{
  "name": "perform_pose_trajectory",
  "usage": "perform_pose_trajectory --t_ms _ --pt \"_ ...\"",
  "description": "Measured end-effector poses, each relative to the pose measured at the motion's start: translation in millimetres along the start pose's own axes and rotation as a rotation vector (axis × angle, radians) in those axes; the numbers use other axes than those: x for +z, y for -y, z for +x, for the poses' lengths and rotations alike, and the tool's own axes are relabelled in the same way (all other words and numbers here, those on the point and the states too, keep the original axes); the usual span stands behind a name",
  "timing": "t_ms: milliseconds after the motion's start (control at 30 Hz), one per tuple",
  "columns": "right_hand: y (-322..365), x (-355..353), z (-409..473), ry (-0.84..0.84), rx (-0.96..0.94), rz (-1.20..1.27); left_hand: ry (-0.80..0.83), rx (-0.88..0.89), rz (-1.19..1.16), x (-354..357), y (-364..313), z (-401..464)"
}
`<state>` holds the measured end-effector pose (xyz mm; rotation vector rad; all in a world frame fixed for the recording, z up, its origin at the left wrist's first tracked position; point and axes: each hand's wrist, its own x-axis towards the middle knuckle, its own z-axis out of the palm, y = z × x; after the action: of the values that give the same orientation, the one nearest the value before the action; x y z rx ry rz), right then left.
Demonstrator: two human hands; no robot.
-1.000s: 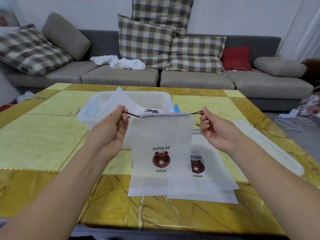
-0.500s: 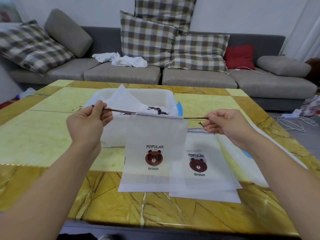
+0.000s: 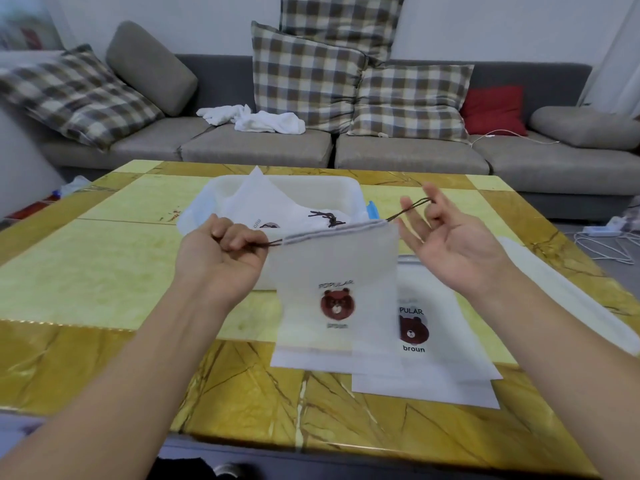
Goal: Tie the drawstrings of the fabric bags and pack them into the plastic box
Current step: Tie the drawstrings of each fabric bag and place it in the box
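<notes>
A: Left hand (image 3: 221,252)?
B: Fist curled on the left drawstring (image 3: 266,243), palm down.
A: Right hand (image 3: 446,240)?
B: Palm up, fingers spread; right cord (image 3: 410,208) looped over a fingertip (no pinch visible).
A: Bag (image 3: 337,292)?
B: Hanging between the hands, in front of the plastic box (image 3: 349,188), bottom edge on the table (image 3: 121,271).

One head-worn camera looks forward and down, close over the table (image 3: 104,278), toward the sofa (image 3: 256,150) beyond.
</notes>
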<state>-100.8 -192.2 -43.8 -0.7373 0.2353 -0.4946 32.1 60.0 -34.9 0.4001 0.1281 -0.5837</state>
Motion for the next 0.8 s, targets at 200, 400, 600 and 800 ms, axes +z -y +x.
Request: perform_pose_trajectory --t_ms 200,400,600,800 --pt "24 -27 7 -0.172 -0.004 -0.019 -0.178 0.158 0.287 -6 -35 18" --pt "35 -70 10 -0.38 -0.107 -0.345 -0.228 0.258 0.508 -8 -38 21" --pt "29 -24 -4 -0.122 -0.094 -0.579 0.069 0.138 0.621 7 -2 2" --pt "-9 33 -30 0.181 -0.039 -0.766 0.356 0.139 1.094 13 49 -14"
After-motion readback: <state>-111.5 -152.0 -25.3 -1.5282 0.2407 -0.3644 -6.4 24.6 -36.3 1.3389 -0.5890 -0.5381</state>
